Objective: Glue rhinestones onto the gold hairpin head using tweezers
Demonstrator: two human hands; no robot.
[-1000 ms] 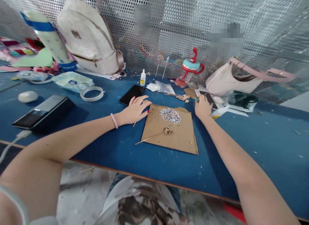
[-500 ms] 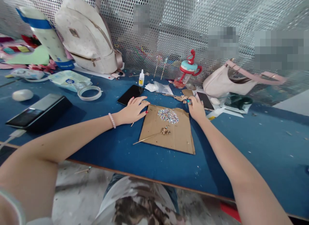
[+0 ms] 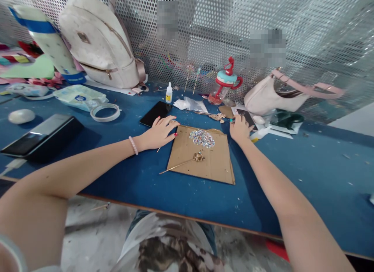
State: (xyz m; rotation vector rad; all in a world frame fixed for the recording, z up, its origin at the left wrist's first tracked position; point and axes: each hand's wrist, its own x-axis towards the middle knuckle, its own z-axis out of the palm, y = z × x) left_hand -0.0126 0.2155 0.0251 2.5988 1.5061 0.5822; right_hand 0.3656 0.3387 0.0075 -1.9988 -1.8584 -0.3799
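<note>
My left hand point(image 3: 160, 132) rests palm down at the upper left corner of a cardboard piece point(image 3: 189, 168), fingers spread and red nails showing. A thin stick end and a bit of gold show around it; the rest is hidden underneath. My right hand point(image 3: 240, 129) lies beyond the cardboard's upper right corner, beside a phone point(image 3: 248, 118), its fingers bent downward and apart. A small teal spot shows near its fingertips, too small to name. On the cardboard lie a heap of glittering sequins point(image 3: 202, 138) and a gold flower-headed hairpin point(image 3: 199, 157). More gold flower hairpins point(image 3: 217, 117) lie left of my right hand.
Behind my left hand are a black phone point(image 3: 155, 113) and a small glue bottle point(image 3: 169, 93). A tape roll point(image 3: 105, 113) and a backpack point(image 3: 99, 46) stand left. A red-lidded cup point(image 3: 226, 83) and a pink handbag point(image 3: 271, 94) sit at the back right.
My right hand has shifted right, away from the gold flower hairpins and toward the phone beside it. My left hand stays in place on the table. The whole view has moved slightly.
</note>
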